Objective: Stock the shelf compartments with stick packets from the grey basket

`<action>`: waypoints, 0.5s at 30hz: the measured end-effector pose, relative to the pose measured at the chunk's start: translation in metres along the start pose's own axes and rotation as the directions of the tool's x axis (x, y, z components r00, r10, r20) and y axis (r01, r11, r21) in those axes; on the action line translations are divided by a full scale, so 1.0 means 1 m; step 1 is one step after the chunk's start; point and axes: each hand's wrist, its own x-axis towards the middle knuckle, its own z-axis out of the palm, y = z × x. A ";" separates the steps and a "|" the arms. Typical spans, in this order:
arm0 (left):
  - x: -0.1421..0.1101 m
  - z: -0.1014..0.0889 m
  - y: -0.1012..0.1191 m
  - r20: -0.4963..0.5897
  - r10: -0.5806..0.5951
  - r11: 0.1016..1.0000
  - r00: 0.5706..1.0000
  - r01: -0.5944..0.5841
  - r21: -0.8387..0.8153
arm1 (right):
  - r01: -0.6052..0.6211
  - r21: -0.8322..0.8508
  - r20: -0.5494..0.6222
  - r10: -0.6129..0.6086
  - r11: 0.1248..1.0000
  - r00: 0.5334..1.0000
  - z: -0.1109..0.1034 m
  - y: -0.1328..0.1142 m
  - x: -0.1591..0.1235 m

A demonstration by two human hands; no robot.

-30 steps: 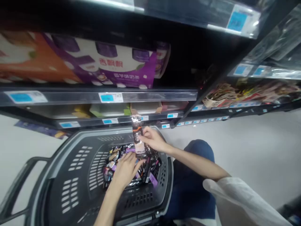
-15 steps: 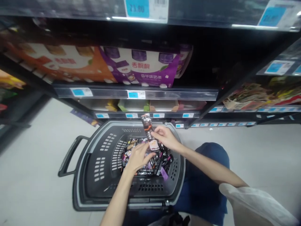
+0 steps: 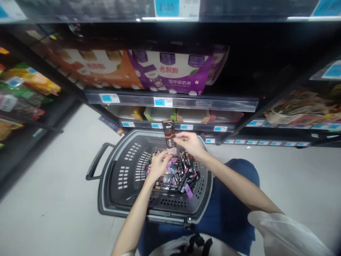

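Note:
A slim black sachet (image 3: 169, 132) with an orange band and a pale lower end is held nearly upright over the basket. My right hand (image 3: 191, 145) grips its right side, thumb across the front. At the lower end, the fingertips of my left hand (image 3: 158, 165) are closed on the pale part. Beneath both hands, a pile of small sachets (image 3: 183, 174), mostly black with some purple and orange, lies in the dark grey shopping basket (image 3: 114, 199). My left hand and forearm cover part of the pile.
Purple milk tea cartons (image 3: 170, 73) and orange cartons (image 3: 101, 69) stand on the shelf ahead. Open-topped boxes (image 3: 161, 114) sit one tier below. The basket's handle (image 3: 93, 165) sticks out left. Bagged goods (image 3: 23, 92) fill the left shelf.
My left hand has gone from spread fingers beside the sachet to pinching its lower end. The sachet now faces me more upright. The whole view has shifted, with the basket appearing farther right.

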 end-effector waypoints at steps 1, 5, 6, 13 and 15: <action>0.000 0.001 -0.001 0.003 -0.017 0.999 1.000 0.017 -0.034 | -0.009 0.025 -0.011 0.009 1.000 1.000 -0.001 0.001 0.003; 0.003 0.005 -0.009 -0.015 -0.062 0.989 0.998 0.059 -0.135 | -0.066 0.121 -0.048 0.072 0.990 0.996 -0.004 0.005 0.012; 0.003 0.005 -0.011 -0.022 -0.071 0.987 0.997 0.067 -0.147 | -0.080 0.138 -0.051 0.088 0.987 0.995 -0.004 0.005 0.013; 0.009 -0.004 -0.010 -0.064 -0.089 0.970 0.994 0.072 -0.233 | -0.142 0.163 -0.051 0.152 0.976 0.987 -0.003 -0.001 0.018; 0.010 -0.006 -0.011 -0.086 -0.085 0.971 0.993 0.063 -0.232 | -0.156 0.168 -0.048 0.166 0.973 0.985 -0.003 -0.002 0.019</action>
